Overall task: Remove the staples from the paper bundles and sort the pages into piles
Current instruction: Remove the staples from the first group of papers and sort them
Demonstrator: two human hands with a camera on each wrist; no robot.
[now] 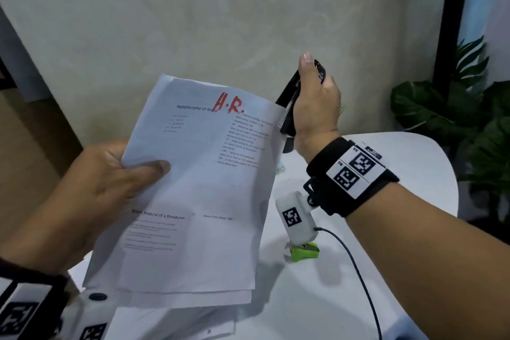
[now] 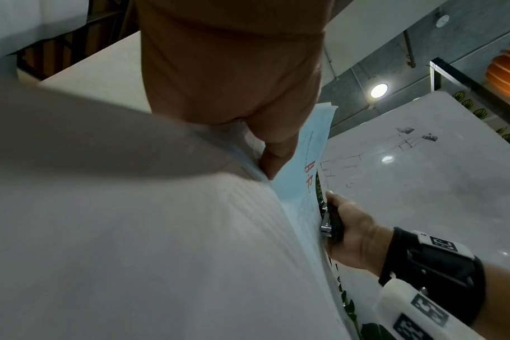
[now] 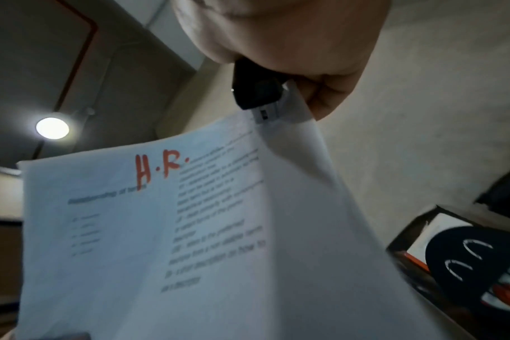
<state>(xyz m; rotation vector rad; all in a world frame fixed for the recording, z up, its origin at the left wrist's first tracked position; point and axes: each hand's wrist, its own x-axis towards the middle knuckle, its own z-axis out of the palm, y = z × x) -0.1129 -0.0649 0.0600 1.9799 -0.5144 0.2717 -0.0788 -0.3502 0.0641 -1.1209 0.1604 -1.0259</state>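
Note:
My left hand (image 1: 105,182) holds a paper bundle (image 1: 198,188) up off the table, thumb on the front page and fingers behind. The top page bears red letters "H.R." and printed text. My right hand (image 1: 317,102) grips a black stapler (image 1: 289,102) at the bundle's top right corner. In the right wrist view the stapler (image 3: 256,89) has that corner of the bundle (image 3: 189,230) inside its metal mouth. The left wrist view shows the bundle (image 2: 303,184) edge-on, with the stapler (image 2: 331,223) and right hand (image 2: 352,232) beside it.
A green staple remover (image 1: 305,250) lies on the white table (image 1: 386,152) below my right wrist. More white sheets (image 1: 171,320) lie under the raised bundle near the front edge. A leafy plant (image 1: 455,107) stands beyond the table on the right.

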